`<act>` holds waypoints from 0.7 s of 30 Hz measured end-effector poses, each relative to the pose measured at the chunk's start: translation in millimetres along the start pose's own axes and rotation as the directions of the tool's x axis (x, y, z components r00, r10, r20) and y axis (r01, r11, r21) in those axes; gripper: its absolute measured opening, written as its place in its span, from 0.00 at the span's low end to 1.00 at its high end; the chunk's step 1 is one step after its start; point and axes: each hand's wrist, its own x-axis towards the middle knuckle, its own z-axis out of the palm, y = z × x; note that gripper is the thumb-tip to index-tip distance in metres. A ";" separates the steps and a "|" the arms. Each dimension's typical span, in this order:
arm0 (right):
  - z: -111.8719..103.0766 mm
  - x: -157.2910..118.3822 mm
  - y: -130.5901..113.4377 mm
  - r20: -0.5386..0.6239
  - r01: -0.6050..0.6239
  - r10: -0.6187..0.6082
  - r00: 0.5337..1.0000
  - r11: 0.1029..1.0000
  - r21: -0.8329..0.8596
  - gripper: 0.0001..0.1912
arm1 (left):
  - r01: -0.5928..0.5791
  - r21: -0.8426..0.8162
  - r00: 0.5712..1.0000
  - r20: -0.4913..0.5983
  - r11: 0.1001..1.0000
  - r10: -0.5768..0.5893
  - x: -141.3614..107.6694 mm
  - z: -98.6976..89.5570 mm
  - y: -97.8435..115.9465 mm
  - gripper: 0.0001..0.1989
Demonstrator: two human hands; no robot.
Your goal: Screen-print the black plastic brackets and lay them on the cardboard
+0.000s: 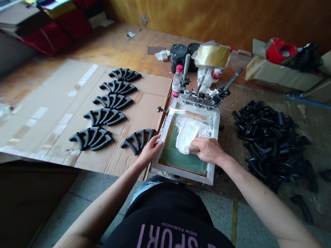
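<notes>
A screen printing frame (210,173) with a pale border and green mesh (176,158) lies in front of me, clamped at its far end. My left hand (151,148) is closed on its left edge, thumb on the border. Over the mesh, my right hand (206,149) is closed in a pinch at the side of what looks like a crumpled white cloth (186,135); its fingertips are partly hidden. A flat wooden strip (196,115) lies across the frame's far part. Just left of my left hand is a small group of curved black handles (137,139).
Rows of black handles (105,116) lie on cardboard (54,104) to the left. A heap of black handles (270,143) is at the right. Behind the clamps (201,98) stand a bottle (177,80), dark tubs (178,56) and a tape roll (213,56). An open carton (283,77) sits back right.
</notes>
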 end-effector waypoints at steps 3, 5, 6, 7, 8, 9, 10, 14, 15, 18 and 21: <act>12.6 1.3 -3.6 -0.146 -0.069 0.063 0.987 0.997 -0.039 0.10 | 0.003 -0.002 1.000 -0.001 1.000 -0.003 -0.8 -0.4 1.8 0.34; 22.9 -4.1 -8.4 -0.171 -0.026 0.020 0.985 0.999 -0.035 0.12 | 0.004 -0.001 1.000 0.004 1.000 -0.004 -1.5 -0.5 2.8 0.34; 25.7 -6.7 -10.2 -0.164 -0.007 0.004 0.986 1.000 -0.017 0.11 | 0.004 0.002 1.000 0.002 1.000 -0.004 -1.9 -0.5 3.4 0.34; 26.1 -7.6 -11.2 -0.163 -0.010 0.011 0.987 1.000 0.011 0.09 | 0.006 0.005 1.000 0.002 1.000 -0.006 -2.5 -0.5 4.6 0.34; 23.8 -5.7 -10.8 -0.174 -0.035 0.042 0.984 0.998 0.044 0.08 | 0.011 0.006 1.000 0.004 1.000 -0.011 -3.4 -0.8 6.6 0.34; 19.0 -0.6 -9.0 -0.199 -0.078 0.092 0.976 0.994 0.076 0.08 | 0.017 0.002 1.000 0.008 1.000 -0.017 -4.8 -1.4 9.8 0.35; 12.0 7.5 -5.4 -0.233 -0.129 0.150 0.961 0.986 0.102 0.10 | 0.024 -0.007 1.000 0.010 1.000 -0.023 -6.9 -2.7 14.4 0.35; -29.4 47.0 31.5 -0.360 -0.308 0.335 0.871 0.942 0.132 0.27 | -0.009 -0.036 1.000 -0.026 0.999 0.008 -21.3 -13.0 50.1 0.37; -40.5 51.2 46.7 -0.389 -0.348 0.374 0.842 0.927 0.138 0.28 | -0.037 -0.043 0.999 -0.038 0.998 0.035 -25.2 -15.9 62.8 0.34; -63.5 38.5 98.0 -0.498 -0.488 0.516 0.697 0.850 0.196 0.24 | -0.134 -0.132 0.990 -0.064 0.982 0.127 -30.4 -20.8 105.8 0.30; -55.3 4.6 128.9 -0.503 -0.566 0.583 0.638 0.798 0.207 0.21 | -0.316 -0.286 0.947 -0.155 0.905 0.281 -18.7 -18.2 150.7 0.28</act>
